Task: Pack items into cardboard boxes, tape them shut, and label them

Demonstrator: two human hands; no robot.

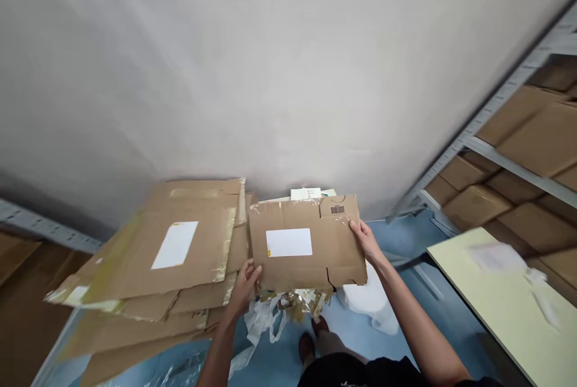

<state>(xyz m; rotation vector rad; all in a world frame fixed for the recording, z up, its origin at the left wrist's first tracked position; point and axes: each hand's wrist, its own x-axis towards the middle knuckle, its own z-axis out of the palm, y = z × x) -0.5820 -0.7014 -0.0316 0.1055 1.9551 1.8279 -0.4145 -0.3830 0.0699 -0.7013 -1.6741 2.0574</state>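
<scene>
A flattened cardboard box is held up in front of me between both hands. It bears a blank-looking white label and a small barcode near its upper right corner. My left hand grips its lower left edge, thumb on the front face. On the right edge my right hand is closed, thumb also in front; the fingers behind the board are hidden. Left of it, a pile of flattened cardboard leans by the wall, its top sheet carrying a white label and tape along the edges.
Plastic bags and tape scraps lie on the blue floor under the board, near my shoes. A white bundle sits beside them. At right are a pale table and a metal rack of cardboard boxes. A grey wall rises ahead.
</scene>
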